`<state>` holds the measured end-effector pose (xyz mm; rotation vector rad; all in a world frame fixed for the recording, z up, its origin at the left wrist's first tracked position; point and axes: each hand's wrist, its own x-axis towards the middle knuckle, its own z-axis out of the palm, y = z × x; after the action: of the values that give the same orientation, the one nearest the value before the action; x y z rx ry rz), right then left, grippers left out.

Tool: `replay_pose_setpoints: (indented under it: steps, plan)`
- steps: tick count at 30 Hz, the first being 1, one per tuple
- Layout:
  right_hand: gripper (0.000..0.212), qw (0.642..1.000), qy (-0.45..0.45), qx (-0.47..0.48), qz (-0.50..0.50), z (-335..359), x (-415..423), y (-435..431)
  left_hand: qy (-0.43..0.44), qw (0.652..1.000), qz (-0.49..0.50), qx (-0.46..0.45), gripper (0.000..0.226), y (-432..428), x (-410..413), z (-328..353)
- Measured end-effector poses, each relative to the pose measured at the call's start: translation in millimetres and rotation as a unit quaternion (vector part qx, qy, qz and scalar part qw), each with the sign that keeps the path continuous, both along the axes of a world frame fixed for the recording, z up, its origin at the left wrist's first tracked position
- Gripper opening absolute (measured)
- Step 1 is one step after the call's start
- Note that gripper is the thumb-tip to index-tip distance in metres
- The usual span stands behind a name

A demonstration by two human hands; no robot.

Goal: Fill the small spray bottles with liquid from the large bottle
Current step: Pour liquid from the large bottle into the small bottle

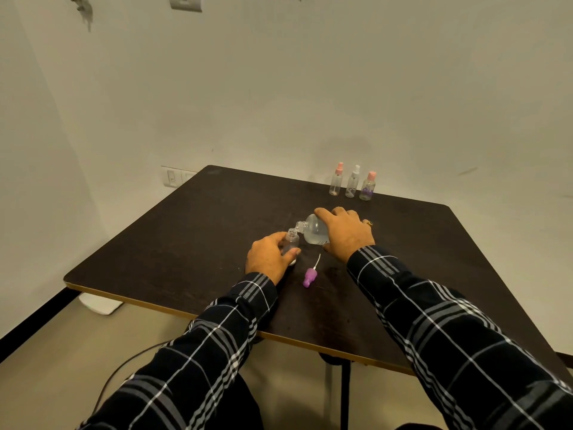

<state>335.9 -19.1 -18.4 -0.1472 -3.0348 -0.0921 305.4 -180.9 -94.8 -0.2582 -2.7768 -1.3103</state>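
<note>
My left hand [269, 256] grips a small clear spray bottle [291, 240] that stands upright on the dark table [173, 249] with its top off. My right hand [347, 232] holds the large clear bottle [314, 229] tilted to the left, its open mouth right over the small bottle's neck. Clear liquid sits in the large bottle's lower side. A purple spray cap [310, 276] with a white tube lies on the table just in front of the two bottles.
Three small bottles stand in a row at the table's far edge: one with a pink sprayer [336, 180], one with a white sprayer [353, 182], one with a pink cap [368, 186]. The wall is close behind them. A cable runs along the floor at the lower left.
</note>
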Motion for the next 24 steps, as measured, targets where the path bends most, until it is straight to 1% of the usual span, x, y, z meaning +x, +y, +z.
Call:
replay_pose_setpoints:
  steps: [5, 17, 21, 24]
  plan:
    - [0.079, 1.000, 0.001, 0.005, -0.002, 0.5, -0.3, -1.2, 0.003, 1.000, -0.002, 0.001, 0.044, -0.5, 0.2, 0.5]
    - [0.080, 1.000, -0.002, 0.007, -0.004, 2.0, -0.3, -2.5, -0.005, 1.000, -0.005, 0.001, 0.043, -1.1, -1.1, -0.1]
    - [0.079, 1.000, -0.003, 0.011, -0.006, 2.9, -0.5, -2.9, 0.017, 1.000, -0.007, 0.001, 0.040, -1.9, -1.2, -2.0]
    - [0.080, 1.000, -0.003, 0.013, -0.006, 2.7, -0.6, -2.8, 0.018, 1.000, -0.010, 0.001, 0.041, -2.3, -1.7, -2.6]
